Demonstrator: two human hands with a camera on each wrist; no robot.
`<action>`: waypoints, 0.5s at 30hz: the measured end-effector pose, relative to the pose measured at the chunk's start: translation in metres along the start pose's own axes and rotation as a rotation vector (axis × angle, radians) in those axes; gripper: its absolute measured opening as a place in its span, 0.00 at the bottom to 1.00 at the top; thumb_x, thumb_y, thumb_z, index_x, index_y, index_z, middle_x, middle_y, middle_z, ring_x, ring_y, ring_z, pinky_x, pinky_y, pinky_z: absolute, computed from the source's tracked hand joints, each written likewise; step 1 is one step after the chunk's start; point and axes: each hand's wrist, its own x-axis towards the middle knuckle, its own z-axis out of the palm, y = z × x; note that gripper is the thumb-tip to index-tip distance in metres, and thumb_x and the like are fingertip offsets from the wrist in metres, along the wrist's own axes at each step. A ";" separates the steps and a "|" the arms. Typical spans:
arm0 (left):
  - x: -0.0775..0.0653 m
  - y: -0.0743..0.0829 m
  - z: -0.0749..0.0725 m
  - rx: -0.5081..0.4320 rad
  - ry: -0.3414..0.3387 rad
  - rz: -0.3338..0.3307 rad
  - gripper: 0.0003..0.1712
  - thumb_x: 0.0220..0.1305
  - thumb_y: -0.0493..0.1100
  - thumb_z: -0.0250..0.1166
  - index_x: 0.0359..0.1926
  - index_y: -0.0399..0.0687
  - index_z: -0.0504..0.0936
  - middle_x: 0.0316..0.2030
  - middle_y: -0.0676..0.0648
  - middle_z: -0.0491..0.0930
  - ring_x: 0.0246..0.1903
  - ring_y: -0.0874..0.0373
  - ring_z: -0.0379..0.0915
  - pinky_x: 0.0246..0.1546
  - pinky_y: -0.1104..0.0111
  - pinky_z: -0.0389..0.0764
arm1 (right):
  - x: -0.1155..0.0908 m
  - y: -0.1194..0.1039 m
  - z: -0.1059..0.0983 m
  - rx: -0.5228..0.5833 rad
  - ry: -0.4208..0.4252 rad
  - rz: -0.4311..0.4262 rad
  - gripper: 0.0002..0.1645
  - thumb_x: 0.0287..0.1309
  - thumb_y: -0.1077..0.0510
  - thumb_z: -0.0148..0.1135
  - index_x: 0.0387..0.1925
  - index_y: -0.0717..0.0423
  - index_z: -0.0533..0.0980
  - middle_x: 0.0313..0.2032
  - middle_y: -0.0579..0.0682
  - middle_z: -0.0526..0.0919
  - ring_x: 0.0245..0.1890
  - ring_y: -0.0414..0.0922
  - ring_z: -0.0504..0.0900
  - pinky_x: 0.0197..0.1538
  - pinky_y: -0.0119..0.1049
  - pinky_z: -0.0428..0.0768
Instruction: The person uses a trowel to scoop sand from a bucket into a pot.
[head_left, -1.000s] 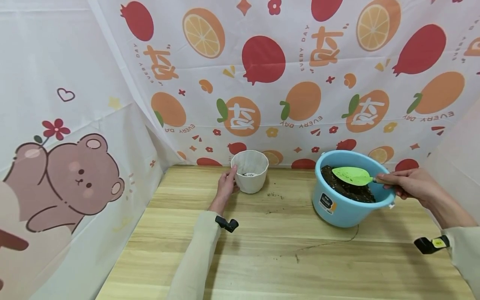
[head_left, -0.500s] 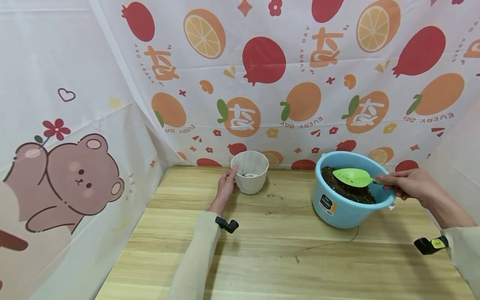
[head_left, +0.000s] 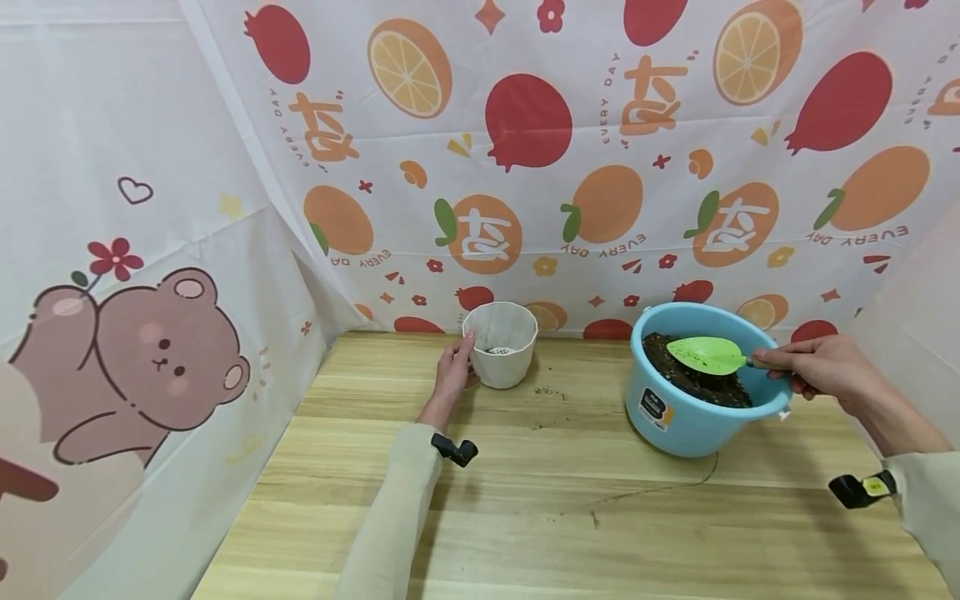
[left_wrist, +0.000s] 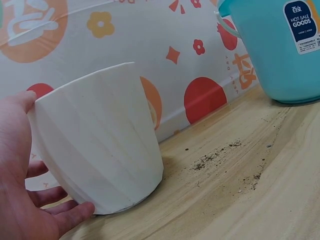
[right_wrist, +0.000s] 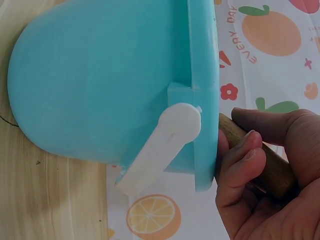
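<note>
My left hand [head_left: 452, 372] holds a white faceted flower pot [head_left: 504, 367] by its left side, thumb at the rim. In the left wrist view the fingers curl low around the pot [left_wrist: 100, 145], which stands upright on the table. A perforated bottom shows inside it. At the right, my right hand [head_left: 828, 371] grips the wooden handle [right_wrist: 272, 170] of a green hand trowel [head_left: 707, 355]. The trowel's blade, specked with soil, lies over the dark soil [head_left: 675, 371] inside a light blue bucket [head_left: 678, 425]. The bucket's rim hides the blade in the right wrist view.
Soil crumbs [left_wrist: 215, 157] lie scattered on the wooden table [head_left: 525, 533] between pot and bucket. A fruit-printed cloth [head_left: 525, 208] hangs close behind both. Another cloth with a bear print [head_left: 165, 350] borders the left. The bucket's white handle [right_wrist: 160, 145] hangs at its side.
</note>
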 end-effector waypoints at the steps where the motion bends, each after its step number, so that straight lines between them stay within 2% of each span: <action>1: 0.000 0.000 0.000 -0.002 0.000 0.000 0.46 0.69 0.75 0.51 0.71 0.46 0.65 0.68 0.40 0.70 0.61 0.48 0.72 0.65 0.49 0.76 | 0.000 -0.001 0.000 -0.002 0.003 0.000 0.37 0.63 0.32 0.63 0.44 0.64 0.84 0.22 0.42 0.85 0.21 0.39 0.76 0.26 0.34 0.76; 15: 0.000 -0.001 -0.001 0.009 -0.004 0.005 0.47 0.68 0.76 0.51 0.70 0.46 0.66 0.67 0.41 0.71 0.61 0.48 0.72 0.65 0.49 0.76 | -0.001 -0.011 0.006 -0.042 0.046 -0.034 0.39 0.60 0.32 0.66 0.44 0.68 0.83 0.23 0.44 0.85 0.20 0.40 0.76 0.26 0.36 0.78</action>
